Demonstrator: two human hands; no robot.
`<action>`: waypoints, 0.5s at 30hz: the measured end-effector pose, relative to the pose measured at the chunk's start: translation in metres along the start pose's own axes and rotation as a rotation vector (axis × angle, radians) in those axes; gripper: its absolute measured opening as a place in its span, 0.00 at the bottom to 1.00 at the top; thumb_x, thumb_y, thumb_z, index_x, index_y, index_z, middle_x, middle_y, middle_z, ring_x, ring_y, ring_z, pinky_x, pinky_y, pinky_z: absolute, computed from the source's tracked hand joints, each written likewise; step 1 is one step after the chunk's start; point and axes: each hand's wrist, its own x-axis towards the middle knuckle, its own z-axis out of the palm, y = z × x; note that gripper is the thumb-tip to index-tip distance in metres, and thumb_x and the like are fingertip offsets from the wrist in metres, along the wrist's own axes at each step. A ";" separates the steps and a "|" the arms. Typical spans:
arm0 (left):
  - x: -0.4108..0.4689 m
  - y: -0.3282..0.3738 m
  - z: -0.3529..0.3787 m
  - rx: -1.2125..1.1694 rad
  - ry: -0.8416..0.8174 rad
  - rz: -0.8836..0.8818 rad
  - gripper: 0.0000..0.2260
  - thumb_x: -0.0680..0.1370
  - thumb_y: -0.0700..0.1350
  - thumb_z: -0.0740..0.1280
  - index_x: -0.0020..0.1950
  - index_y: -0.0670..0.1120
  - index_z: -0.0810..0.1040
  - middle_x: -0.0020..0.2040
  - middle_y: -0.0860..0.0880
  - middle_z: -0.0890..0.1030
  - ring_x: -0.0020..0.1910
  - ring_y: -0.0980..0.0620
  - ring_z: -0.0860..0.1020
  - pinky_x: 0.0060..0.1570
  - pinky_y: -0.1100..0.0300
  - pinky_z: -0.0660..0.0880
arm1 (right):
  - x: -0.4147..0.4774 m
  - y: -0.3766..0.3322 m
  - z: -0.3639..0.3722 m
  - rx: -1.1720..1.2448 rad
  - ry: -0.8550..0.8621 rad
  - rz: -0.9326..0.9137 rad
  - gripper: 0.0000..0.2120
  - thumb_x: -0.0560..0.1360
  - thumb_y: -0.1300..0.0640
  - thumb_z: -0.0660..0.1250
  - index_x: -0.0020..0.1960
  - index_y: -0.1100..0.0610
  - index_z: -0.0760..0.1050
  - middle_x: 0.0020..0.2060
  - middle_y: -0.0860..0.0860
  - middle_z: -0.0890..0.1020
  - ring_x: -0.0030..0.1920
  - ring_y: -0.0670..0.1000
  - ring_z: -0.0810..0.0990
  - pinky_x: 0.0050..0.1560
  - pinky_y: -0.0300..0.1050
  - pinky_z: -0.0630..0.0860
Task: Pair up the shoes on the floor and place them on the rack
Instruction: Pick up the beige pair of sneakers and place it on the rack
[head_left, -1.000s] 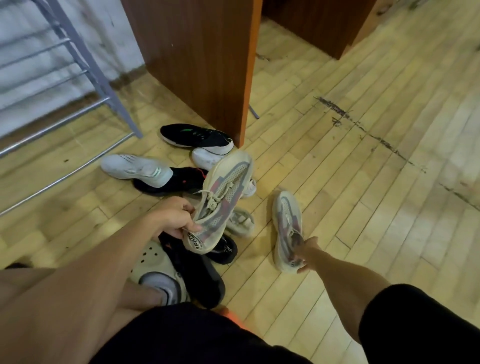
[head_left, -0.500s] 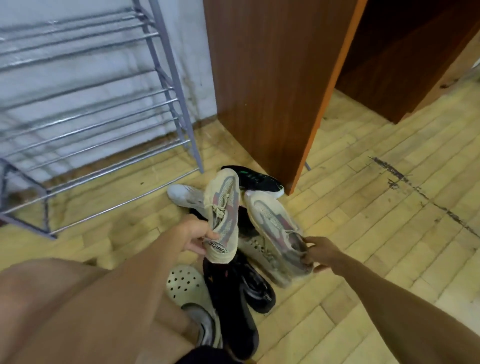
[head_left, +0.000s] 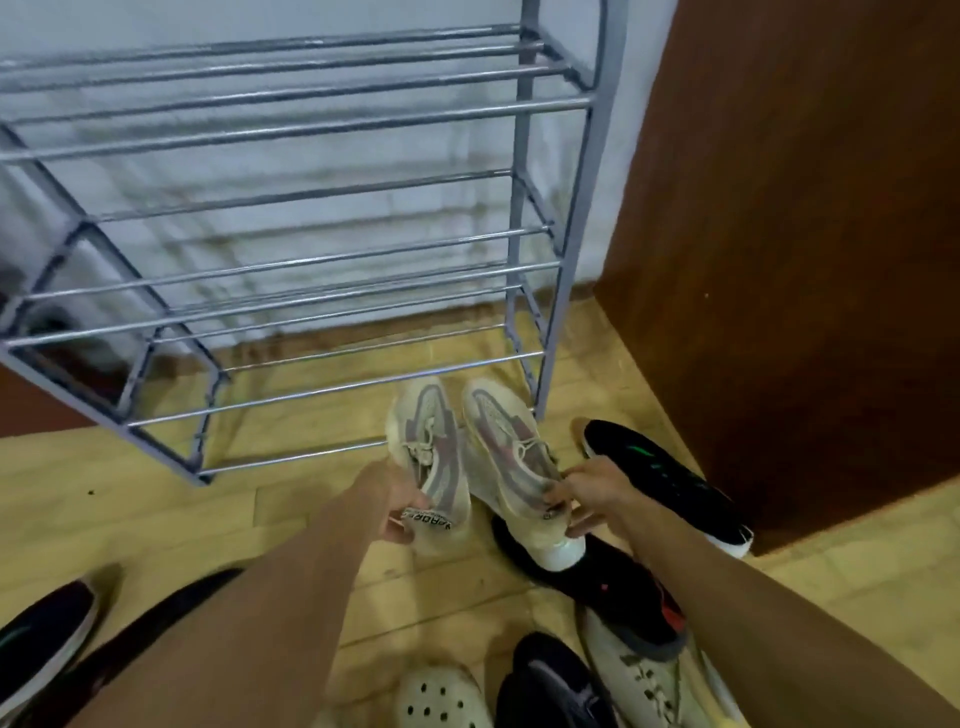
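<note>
My left hand (head_left: 397, 501) is closed around the heel of one beige shoe (head_left: 428, 457), fingers pinching the pull tab with its printed lettering. My right hand (head_left: 584, 493) grips the heel of the matching shoe (head_left: 511, 462), fingers curled over the collar. The two shoes are side by side, almost touching, toes pointing to 12 o'clock toward the rack (head_left: 550, 218), soles down. Their toes overlap the rack's lowest front bar near its right leg; whether they rest on it I cannot tell.

The rack is grey metal with several tiers of bars, standing against a pale wall at 11 o'clock. All the tiers I can see are bare. A brown wooden panel (head_left: 805, 234) rises at 2 o'clock.

On the wooden floor (head_left: 130, 493), a black sneaker (head_left: 660, 478) with a green mark lies at 3 o'clock beside the panel. Just below my right hand is another black shoe with red (head_left: 618, 587), under the beige heel. At 5 o'clock lie a cream lace-up shoe (head_left: 644, 680), a dark shoe (head_left: 550, 686) and a white clog (head_left: 441, 699) with holes. At 8 o'clock a dark sneaker (head_left: 36, 639) sits at the edge of view.
</note>
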 end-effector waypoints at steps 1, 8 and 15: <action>0.014 0.007 -0.003 -0.015 0.018 0.018 0.14 0.73 0.33 0.71 0.57 0.33 0.76 0.44 0.39 0.78 0.36 0.43 0.78 0.37 0.53 0.79 | 0.018 -0.011 0.005 0.005 0.007 0.005 0.11 0.71 0.65 0.72 0.52 0.69 0.79 0.52 0.65 0.82 0.48 0.61 0.82 0.34 0.47 0.82; 0.115 0.056 -0.009 -0.213 0.126 0.140 0.07 0.70 0.36 0.75 0.41 0.38 0.78 0.42 0.39 0.80 0.41 0.41 0.81 0.36 0.53 0.80 | 0.128 -0.059 0.027 0.127 0.074 0.025 0.05 0.73 0.64 0.72 0.48 0.63 0.79 0.49 0.60 0.84 0.47 0.59 0.84 0.45 0.55 0.83; 0.180 0.080 -0.002 -0.361 0.104 0.167 0.10 0.72 0.38 0.73 0.53 0.39 0.80 0.43 0.45 0.81 0.45 0.45 0.81 0.52 0.51 0.80 | 0.183 -0.074 0.050 0.175 0.255 -0.070 0.16 0.70 0.58 0.75 0.55 0.63 0.80 0.41 0.56 0.83 0.45 0.57 0.83 0.49 0.58 0.82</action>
